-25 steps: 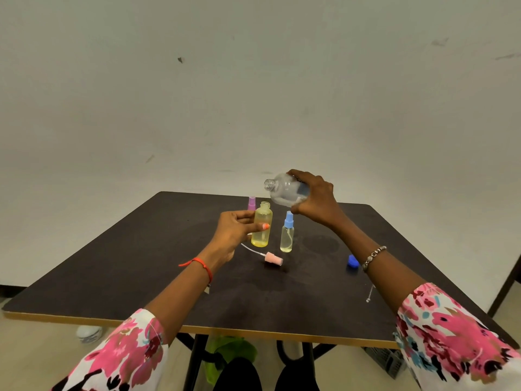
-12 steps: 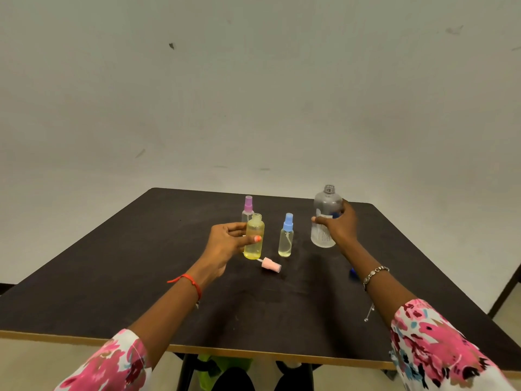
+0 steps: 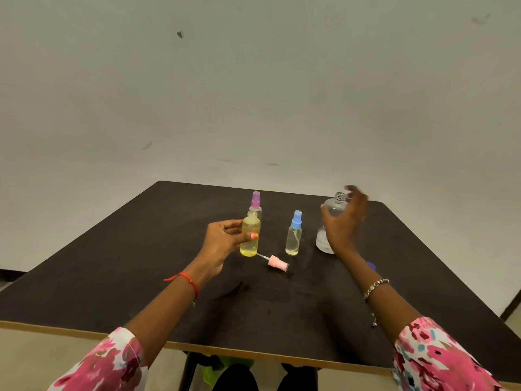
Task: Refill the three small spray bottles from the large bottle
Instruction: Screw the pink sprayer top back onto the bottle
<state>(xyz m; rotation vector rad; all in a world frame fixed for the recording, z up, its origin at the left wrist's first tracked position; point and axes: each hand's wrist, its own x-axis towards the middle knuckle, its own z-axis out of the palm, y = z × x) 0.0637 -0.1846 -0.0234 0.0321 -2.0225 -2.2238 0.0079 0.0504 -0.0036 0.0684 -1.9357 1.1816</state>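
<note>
With the left hand clamped round the uncapped yellow bottle at the middle of the surface and the right hand loose-fingered against the large bottle near the far right corner, I'd steady the yellow one upright and feed the pink spray top straight in.

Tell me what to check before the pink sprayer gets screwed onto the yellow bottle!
1. The yellow bottle is upright with its mouth open: ok.
2. The left hand grips the yellow bottle: ok.
3. The pink sprayer lies on the table, uncovered: ok.
4. The large bottle stands upright: ok.
5. The right hand is free of the large bottle: cannot tell, it is blurred.
6. The blue-capped bottle stands apart from the pink sprayer: ok.
</note>
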